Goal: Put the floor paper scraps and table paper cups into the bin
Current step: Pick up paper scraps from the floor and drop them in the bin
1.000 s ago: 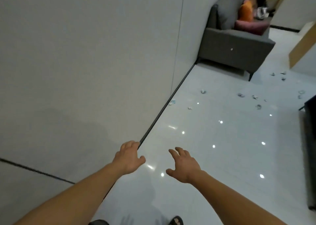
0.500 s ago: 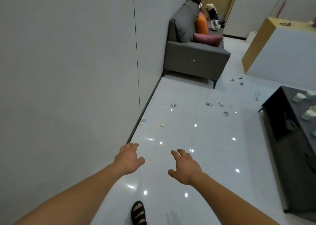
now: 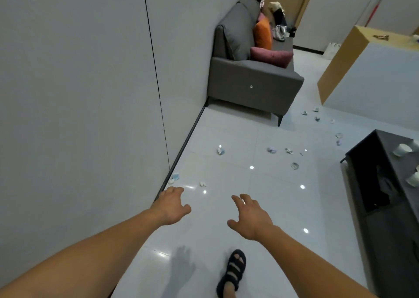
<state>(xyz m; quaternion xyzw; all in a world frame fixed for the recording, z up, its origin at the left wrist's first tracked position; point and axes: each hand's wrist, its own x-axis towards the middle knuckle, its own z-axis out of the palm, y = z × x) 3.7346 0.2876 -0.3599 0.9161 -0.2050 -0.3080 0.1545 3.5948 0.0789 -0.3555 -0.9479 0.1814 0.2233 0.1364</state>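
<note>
Our left hand and right hand were loosely spread, empty. The crumpled white-blue paper scraps looked light and soft; we would pinch them.

The glossy white floor is hemmed by a pale wall (left), a dark low table, a grey sofa.

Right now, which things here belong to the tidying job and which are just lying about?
Job:
paper scraps on the floor
paper cups on the dark table

Lying about:
grey sofa
orange cushion
pink cushion
</note>
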